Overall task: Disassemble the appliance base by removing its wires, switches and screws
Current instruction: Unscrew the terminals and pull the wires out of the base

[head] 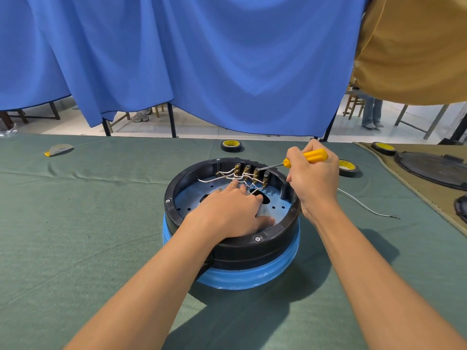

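**Head view — base open, driver at the switch row**

The appliance base [240,251] sits in the middle of the green cloth table [75,223], open side up: one black ring on one blue body.

Count inside, at the far wall: four switches [246,170] in a row, with a tangle of white wires [227,176] running off them to the left. I cannot separate the wires well enough to number them. Two bolt heads [257,239] show on the rim, one near you and one at the left.

Your left hand [232,213] reaches down into the ring, fingers straight and close together. The fingertips [235,183] are at the wires and the thumb lies flat on the blue floor plate.

Your right hand [316,180] is curled round the yellow handle of one screwdriver [314,155]. Its shaft slopes down to the left, and its tip is at the third switch from the left.

Elsewhere on the cloth:
- three rolls of black tape [232,146] with yellow cores — one behind the base, two to the right
- one loose white wire [366,205] lying right of the base
- one grey-and-yellow scrap [59,149] far left
- dark round lids [434,168] on a tan cloth at the right edge
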Demonstrator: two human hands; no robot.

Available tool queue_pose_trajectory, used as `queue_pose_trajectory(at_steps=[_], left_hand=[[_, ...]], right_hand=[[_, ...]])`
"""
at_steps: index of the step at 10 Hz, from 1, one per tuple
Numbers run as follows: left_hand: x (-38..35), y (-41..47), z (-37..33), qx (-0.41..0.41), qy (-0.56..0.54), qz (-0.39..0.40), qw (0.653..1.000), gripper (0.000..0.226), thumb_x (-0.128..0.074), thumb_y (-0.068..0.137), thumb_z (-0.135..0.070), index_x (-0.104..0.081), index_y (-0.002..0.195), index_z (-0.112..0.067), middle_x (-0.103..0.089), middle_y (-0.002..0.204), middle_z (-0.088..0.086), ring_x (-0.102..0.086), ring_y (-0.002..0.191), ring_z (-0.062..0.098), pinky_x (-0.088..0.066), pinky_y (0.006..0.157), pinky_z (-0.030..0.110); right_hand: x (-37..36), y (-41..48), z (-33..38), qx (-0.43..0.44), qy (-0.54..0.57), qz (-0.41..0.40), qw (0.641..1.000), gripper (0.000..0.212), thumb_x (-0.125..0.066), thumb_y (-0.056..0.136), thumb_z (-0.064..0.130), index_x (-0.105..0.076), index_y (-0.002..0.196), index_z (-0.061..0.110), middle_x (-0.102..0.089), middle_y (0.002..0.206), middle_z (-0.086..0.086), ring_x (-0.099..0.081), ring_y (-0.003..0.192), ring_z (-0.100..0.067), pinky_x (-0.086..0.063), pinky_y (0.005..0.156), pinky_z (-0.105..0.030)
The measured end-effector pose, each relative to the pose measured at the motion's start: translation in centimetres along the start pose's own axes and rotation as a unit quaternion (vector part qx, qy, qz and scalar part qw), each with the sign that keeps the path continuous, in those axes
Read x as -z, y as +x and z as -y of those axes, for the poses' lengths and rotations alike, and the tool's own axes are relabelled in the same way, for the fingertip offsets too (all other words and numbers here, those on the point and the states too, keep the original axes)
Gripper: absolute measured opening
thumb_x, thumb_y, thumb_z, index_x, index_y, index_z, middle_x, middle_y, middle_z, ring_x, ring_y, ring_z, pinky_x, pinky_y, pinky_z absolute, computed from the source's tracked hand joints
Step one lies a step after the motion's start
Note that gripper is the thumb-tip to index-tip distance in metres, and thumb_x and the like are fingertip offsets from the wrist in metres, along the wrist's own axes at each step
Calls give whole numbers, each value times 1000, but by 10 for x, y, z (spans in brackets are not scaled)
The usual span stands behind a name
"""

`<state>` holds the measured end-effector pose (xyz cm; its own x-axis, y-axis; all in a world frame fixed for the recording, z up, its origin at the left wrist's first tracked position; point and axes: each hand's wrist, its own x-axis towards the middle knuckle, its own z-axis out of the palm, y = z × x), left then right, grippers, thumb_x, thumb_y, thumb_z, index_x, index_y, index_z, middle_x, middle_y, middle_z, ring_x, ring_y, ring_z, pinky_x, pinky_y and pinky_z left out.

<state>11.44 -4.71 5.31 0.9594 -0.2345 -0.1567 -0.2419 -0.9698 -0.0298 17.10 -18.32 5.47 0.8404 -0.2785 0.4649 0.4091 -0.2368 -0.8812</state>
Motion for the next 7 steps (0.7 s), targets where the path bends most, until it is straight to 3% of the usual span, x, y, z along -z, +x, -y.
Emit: queue_pose_trajectory(at_steps=[1, 2, 5, 6, 7], left_hand=[[0, 0, 0, 0, -1, 0, 1000, 70, -31, 94, -64, -27, 151, -23, -18, 158, 18, -6, 148, 33, -20, 116, 56], [1, 0, 0, -1, -2, 1, 1000, 70, -30, 94, -64, -27, 151, -23, -18, 158, 18, -6, 148, 33, -20, 116, 55], [0, 0, 0, 2, -1, 2, 1000, 70, -30, 94, -64, -27, 151, -22, -16, 158, 18, -5, 148, 33, -19, 116, 56], [-1, 1, 0, 1, -5, -1, 1000, 71, -30, 94, -64, -26, 151, -22, -15, 159, 17, -4, 148, 33, -18, 116, 55], [-2, 1, 1, 1, -7, -5, 1000, 71, -31, 94, -65, -26, 151, -23, -16, 158, 18, -5, 148, 33, -19, 116, 55]], right_hand=[[0, 7, 2, -89, 66, 13, 994, 29, -60, 79, 8, -40, 58, 13, -41, 53, -10, -41, 43, -18, -32, 42, -25], [-1, 9, 3, -120, 88, 17, 989, 28, -59, 77, 7, -40, 58, 15, -40, 54, -10, -41, 43, -16, -31, 44, -25], [-1, 3, -3, -63, 82, -6, 995, 33, -60, 78, 12, -37, 54, 18, -42, 53, -9, -44, 46, -22, -33, 46, -29], [-2, 2, -1, -25, 43, -13, 999, 31, -60, 77, 15, -37, 55, 15, -42, 50, -9, -47, 46, -25, -37, 46, -32], [-4, 2, 2, 8, -2, -8, 1000, 28, -60, 78, 17, -41, 61, 4, -46, 54, -20, -50, 49, -35, -40, 44, -36]])
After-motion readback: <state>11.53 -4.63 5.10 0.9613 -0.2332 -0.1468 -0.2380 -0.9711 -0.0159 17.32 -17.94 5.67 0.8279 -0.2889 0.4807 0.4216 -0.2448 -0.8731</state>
